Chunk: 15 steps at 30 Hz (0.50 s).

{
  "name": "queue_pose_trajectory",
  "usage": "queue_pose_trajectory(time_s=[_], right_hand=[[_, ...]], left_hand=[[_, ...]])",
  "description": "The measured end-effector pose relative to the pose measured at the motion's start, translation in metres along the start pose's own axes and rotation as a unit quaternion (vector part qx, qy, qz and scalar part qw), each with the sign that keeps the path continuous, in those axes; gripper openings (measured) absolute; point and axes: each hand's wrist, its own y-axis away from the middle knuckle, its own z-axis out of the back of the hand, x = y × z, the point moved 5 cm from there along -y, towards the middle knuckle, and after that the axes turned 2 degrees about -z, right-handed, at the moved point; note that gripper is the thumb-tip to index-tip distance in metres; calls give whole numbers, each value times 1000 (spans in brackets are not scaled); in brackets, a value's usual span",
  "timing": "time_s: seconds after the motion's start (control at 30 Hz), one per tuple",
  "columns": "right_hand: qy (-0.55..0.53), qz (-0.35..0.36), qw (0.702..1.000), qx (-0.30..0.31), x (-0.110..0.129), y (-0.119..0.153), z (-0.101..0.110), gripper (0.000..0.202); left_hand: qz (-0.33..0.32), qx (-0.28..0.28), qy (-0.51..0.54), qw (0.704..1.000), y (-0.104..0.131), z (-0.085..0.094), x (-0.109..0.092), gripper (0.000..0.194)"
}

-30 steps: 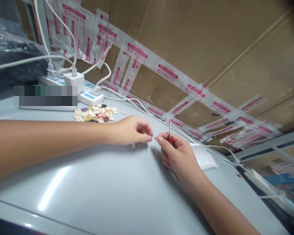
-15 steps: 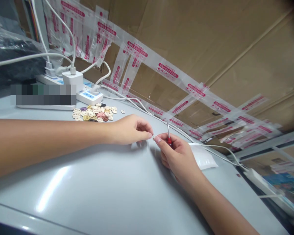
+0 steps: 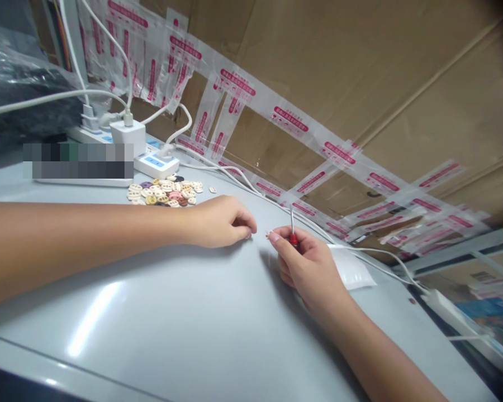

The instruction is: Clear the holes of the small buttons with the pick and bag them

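Observation:
My right hand (image 3: pixel 304 254) is closed round a small screwdriver (image 3: pixel 293 239) with a red handle, its metal shaft pointing up. Between that thumb and forefinger a tiny pale piece (image 3: pixel 267 234) pokes out, too small to name. To the left of it, low over the table, is my left hand (image 3: pixel 224 222), fingers curled and thumb against the forefinger; whatever its tips hold, if anything, is hidden. Beyond my left forearm lies a pile of small oval button-like pieces (image 3: pixel 163 191) in cream, yellow, pink, brown, purple and black. One pale oval piece (image 3: pixel 212 190) sits apart from them.
White power strips (image 3: pixel 156 162) with plugs, a charger (image 3: pixel 128 137) and cables stand at the back left. A white packet (image 3: pixel 352 268) lies behind my right hand on the grey table (image 3: pixel 184 324). Taped cardboard (image 3: pixel 360 72) walls the back. A blurred-out object is at left.
My left hand has drawn slightly left, away from the right hand, and its fingers have curled further down. The right hand still holds the screwdriver and the tiny piece.

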Motion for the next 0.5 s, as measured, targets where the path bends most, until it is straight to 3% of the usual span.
queue_pose_trajectory(time_s=[0.3, 0.5], right_hand=[[-7, 4, 1000, -3, 4, 3, -2, 30], [-11, 3, 1000, 2, 1, 1, -1, 33]], left_hand=[[-140, 7, -98, 985, -2, -6, 3, 27], [-120, -142, -119, 975, 4, 14, -4, 22]])
